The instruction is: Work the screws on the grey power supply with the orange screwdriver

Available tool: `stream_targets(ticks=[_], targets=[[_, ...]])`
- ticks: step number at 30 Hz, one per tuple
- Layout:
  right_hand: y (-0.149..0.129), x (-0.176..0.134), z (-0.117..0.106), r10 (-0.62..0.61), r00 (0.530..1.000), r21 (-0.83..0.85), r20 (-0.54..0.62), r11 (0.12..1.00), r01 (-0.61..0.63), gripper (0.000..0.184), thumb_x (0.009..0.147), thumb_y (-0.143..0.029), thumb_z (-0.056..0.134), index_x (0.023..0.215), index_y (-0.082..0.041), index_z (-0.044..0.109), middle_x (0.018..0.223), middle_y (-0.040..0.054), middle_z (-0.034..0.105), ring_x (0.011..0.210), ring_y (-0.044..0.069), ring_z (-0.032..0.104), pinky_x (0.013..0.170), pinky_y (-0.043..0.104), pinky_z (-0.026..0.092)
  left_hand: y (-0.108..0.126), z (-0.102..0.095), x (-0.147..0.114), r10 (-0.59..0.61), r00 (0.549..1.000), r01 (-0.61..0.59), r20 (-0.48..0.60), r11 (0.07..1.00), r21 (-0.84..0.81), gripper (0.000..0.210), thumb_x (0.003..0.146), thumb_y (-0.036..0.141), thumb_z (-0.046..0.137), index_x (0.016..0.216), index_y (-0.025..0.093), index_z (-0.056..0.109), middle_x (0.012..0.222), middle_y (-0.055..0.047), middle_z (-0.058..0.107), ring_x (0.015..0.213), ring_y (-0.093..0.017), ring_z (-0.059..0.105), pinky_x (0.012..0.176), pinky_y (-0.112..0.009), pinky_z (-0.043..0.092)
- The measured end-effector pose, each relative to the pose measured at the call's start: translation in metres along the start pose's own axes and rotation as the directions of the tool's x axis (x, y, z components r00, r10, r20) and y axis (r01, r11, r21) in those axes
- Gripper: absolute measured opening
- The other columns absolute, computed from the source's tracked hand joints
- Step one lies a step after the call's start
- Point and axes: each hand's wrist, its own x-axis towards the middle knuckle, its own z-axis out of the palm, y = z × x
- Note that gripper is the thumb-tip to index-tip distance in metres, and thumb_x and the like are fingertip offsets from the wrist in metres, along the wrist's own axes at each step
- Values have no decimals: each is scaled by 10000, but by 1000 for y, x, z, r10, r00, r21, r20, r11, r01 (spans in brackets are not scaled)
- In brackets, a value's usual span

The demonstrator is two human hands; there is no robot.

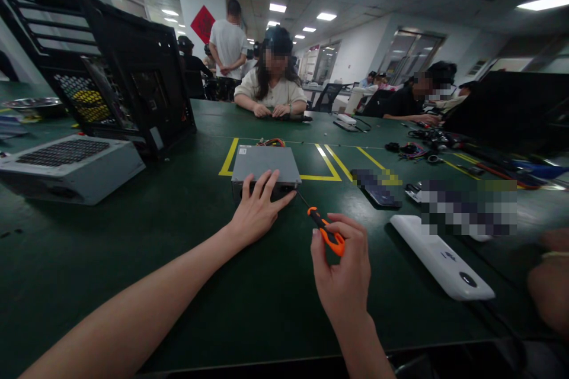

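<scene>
A grey metal power supply unit (267, 161) sits mid-table, partly within a yellow tape outline, with coloured wires (272, 143) at its far side. My left hand (259, 207) lies over its near edge with fingers stretched out and spread, touching the top and front. In my right hand (344, 263) is a screwdriver (328, 234) with an orange and black handle, held between thumb and fingers. Its thin shaft points toward the unit's near right corner; whether the tip touches anything is too small to tell.
A black computer case (133, 71) and another power supply unit (73, 166) stand at left, near a metal bowl (35, 106). On the right lie a phone (376, 188), a white device (440, 257) and cables (411, 151). A person (271, 80) sits opposite; another person's arm is at far right.
</scene>
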Motion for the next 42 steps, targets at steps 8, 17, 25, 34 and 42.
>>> stream_targets(ticks=[8, 17, 25, 34, 42], targets=[[-1, 0, 2, -5, 1000, 59, -30, 998, 7, 273, 783, -141, 504, 1022, -183, 381, 1015, 95, 486, 994, 201, 499, 792, 373, 466, 0, -2, 0, 8, 1000, -8, 10, 1000, 11, 574, 727, 120, 543, 1238, 353, 427, 1396, -91, 248, 1279, -307, 191, 997, -554, 135], [-1, 1, 2, -8, 1000, 44, -17, 999, 9, 212, 793, -154, 485, 985, -185, 402, 996, 87, 486, 952, 196, 503, 773, 379, 468, -1, 0, -1, 15, 999, -17, 41, 999, 47, 535, 758, 184, 533, 1254, 343, 410, 1406, -110, 224, 1273, -323, 196, 993, -556, 119], [-1, 1, 1, 16, 1000, 38, -24, 999, -15, 199, 806, -159, 476, 990, -190, 404, 962, 74, 499, 910, 180, 518, 746, 353, 475, -2, 0, -1, 21, 999, -23, 36, 998, 61, 549, 746, 176, 542, 1253, 343, 412, 1403, -108, 231, 1269, -324, 201, 993, -548, 129], [-3, 1, 2, 9, 1000, 53, -1, 999, -9, 201, 808, -159, 472, 996, -192, 407, 973, 75, 503, 916, 177, 518, 748, 346, 477, -1, -1, 0, 25, 999, -26, 32, 998, 50, 544, 753, 170, 530, 1258, 333, 412, 1398, -105, 245, 1264, -327, 206, 989, -557, 135], [-1, 0, 0, 39, 999, 21, 21, 999, -39, 164, 813, -194, 480, 973, -201, 444, 962, 63, 521, 901, 174, 530, 752, 346, 481, -1, 1, -1, 21, 999, -23, 30, 998, 62, 550, 743, 185, 550, 1255, 334, 415, 1397, -107, 244, 1269, -324, 196, 992, -553, 124]])
